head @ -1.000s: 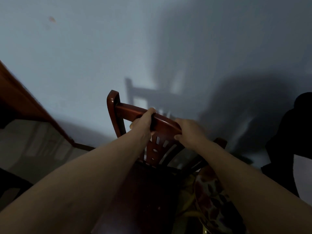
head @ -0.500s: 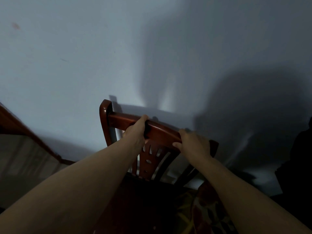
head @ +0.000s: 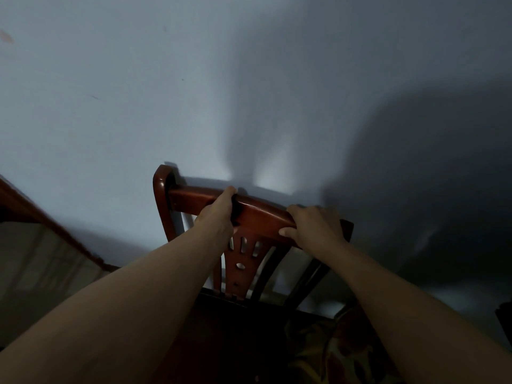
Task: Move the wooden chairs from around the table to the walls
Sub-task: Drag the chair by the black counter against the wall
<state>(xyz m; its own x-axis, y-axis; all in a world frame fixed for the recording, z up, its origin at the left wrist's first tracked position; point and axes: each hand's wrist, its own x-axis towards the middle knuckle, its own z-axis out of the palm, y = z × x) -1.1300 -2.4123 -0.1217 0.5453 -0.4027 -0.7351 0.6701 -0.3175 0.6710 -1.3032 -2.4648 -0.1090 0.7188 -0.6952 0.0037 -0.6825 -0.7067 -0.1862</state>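
Fingers (head: 297, 210) of both your hands wrap the top rail of the wooden chair (head: 257, 214): left hand (head: 219, 214) near the rail's middle, right hand (head: 313, 225) toward its right end. Chair back sits close against the pale wall (head: 138, 106), its shadow right behind the rail. Patterned fabric (head: 346, 350) lower right.

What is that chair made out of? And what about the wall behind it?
The chair looks like reddish-brown wood with a glossy varnish: light glints along its top rail. The wall seems painted plaster, pale blue-grey and matte, though the dim light makes that a guess.
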